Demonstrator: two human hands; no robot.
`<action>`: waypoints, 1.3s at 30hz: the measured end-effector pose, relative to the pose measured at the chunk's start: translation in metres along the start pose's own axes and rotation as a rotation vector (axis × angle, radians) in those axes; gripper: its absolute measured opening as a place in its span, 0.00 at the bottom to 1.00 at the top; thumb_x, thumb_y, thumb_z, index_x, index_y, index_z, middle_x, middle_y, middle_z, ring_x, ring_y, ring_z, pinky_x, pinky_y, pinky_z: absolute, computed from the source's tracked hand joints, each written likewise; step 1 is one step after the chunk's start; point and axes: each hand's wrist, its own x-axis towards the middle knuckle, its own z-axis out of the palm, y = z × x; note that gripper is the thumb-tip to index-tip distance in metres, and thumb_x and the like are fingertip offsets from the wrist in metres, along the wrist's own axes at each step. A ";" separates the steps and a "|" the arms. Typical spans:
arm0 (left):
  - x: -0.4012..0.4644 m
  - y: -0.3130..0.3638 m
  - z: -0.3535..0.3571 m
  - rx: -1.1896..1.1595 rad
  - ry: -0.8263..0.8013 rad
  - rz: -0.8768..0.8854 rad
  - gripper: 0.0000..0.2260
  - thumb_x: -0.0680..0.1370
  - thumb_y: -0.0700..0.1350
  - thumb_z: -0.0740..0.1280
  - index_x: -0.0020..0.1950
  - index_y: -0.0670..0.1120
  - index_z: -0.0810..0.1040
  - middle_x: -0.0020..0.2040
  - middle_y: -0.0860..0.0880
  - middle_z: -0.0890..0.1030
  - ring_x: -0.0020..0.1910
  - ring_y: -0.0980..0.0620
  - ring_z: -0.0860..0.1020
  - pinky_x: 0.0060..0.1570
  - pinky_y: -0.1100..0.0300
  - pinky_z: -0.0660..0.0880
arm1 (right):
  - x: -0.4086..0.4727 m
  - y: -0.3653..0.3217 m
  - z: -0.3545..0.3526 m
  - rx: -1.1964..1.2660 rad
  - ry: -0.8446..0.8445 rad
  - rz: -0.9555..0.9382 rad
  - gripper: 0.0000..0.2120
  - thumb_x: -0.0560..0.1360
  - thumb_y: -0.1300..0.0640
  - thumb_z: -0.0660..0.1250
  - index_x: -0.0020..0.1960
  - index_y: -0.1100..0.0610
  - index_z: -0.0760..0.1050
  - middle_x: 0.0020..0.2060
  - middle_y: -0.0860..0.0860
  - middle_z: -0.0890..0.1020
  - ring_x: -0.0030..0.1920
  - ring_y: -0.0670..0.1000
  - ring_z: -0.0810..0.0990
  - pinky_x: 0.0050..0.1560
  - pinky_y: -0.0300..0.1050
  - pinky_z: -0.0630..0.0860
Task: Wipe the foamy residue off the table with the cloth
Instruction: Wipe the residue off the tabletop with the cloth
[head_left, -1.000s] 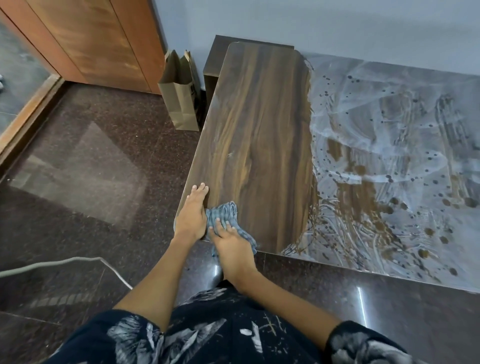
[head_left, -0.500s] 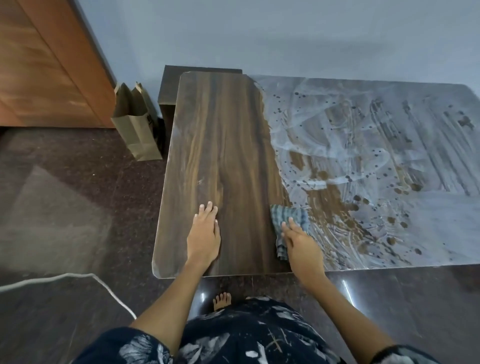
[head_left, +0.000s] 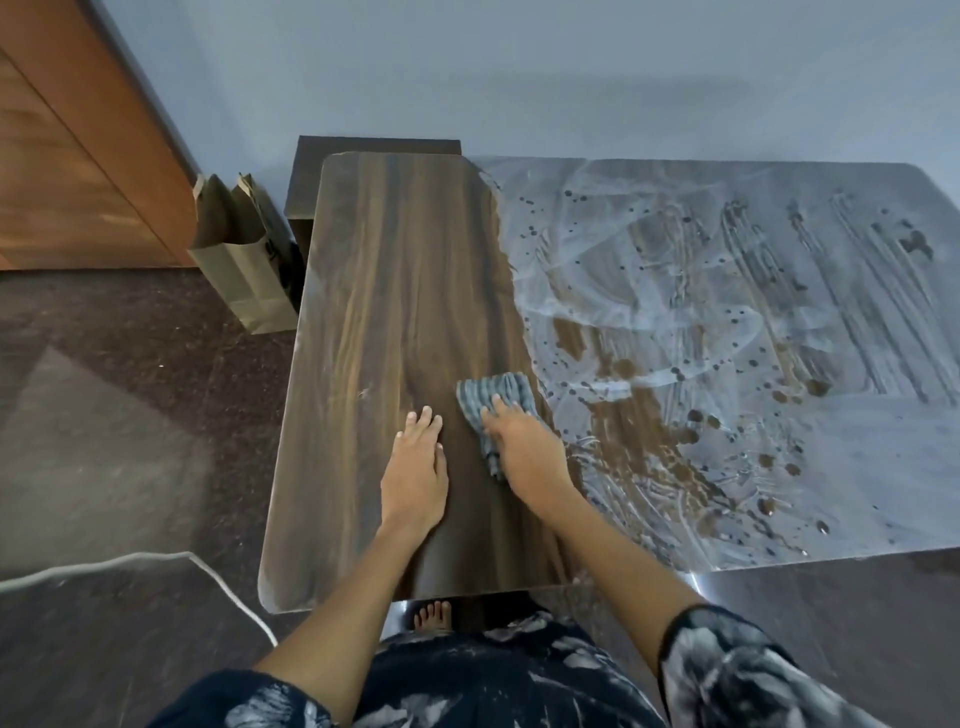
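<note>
Dark wood-grain table (head_left: 395, 312) against a pale wall, left part bare, right part coated in streaked, spotted foamy residue (head_left: 753, 338). Blue-grey striped cloth (head_left: 493, 397) lying on the tabletop at the foam's left border, partly covered by the right hand (head_left: 522, 449), fingers extended and pressing down flat on it. Left hand (head_left: 415, 467) just beside, palm flat on bare wood, fingers straight and close together, holding nothing. Brown paper bag (head_left: 244, 265) standing on the floor left of the table. White cable (head_left: 156, 561) trailing across the dark floor. Bare foot (head_left: 432, 616) visible below the near table edge.
</note>
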 end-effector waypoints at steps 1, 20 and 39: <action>0.005 0.004 0.002 0.001 0.007 -0.012 0.18 0.81 0.40 0.54 0.71 0.42 0.65 0.74 0.48 0.62 0.75 0.52 0.54 0.71 0.62 0.49 | 0.013 0.008 -0.009 0.027 0.013 0.016 0.22 0.80 0.66 0.53 0.72 0.53 0.63 0.75 0.49 0.58 0.74 0.54 0.58 0.68 0.52 0.66; 0.194 0.054 0.036 0.092 0.056 -0.111 0.21 0.81 0.42 0.52 0.75 0.43 0.57 0.76 0.47 0.56 0.75 0.51 0.50 0.72 0.60 0.46 | 0.173 0.042 -0.045 0.198 0.089 -0.043 0.24 0.80 0.65 0.52 0.75 0.54 0.58 0.76 0.51 0.55 0.76 0.50 0.51 0.73 0.41 0.50; 0.373 0.055 0.049 0.318 0.124 -0.045 0.23 0.82 0.51 0.48 0.76 0.45 0.52 0.77 0.49 0.52 0.75 0.54 0.48 0.73 0.60 0.45 | 0.431 0.062 -0.123 0.147 0.261 -0.010 0.15 0.81 0.57 0.55 0.66 0.52 0.70 0.61 0.54 0.77 0.59 0.55 0.76 0.54 0.48 0.74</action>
